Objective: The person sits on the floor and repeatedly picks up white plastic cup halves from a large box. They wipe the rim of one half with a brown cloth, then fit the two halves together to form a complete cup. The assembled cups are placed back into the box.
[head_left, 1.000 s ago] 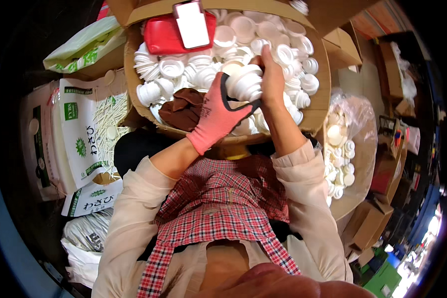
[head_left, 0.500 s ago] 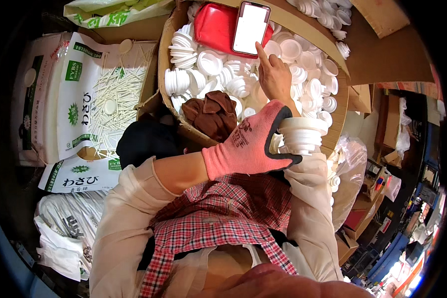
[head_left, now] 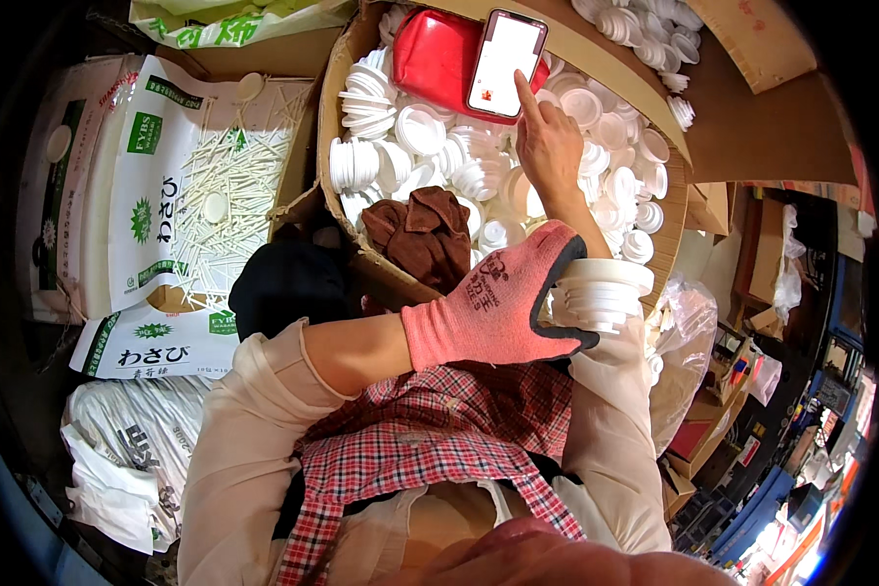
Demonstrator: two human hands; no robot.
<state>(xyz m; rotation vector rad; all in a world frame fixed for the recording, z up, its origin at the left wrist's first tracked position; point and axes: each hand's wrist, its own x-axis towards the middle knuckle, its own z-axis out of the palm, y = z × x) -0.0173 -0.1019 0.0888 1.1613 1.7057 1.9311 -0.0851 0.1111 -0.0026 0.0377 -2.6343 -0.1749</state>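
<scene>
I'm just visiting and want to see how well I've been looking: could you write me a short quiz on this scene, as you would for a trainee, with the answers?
1. Multiple choice: what does the left grip hold?
a) a brown cloth
b) a stack of round white pieces
c) a silver bag

2. True or false: the right grip is bare, with its index finger extended to the phone.

3. Short answer: what does the phone lie on?

Key:
1. b
2. True
3. A red pouch
</scene>
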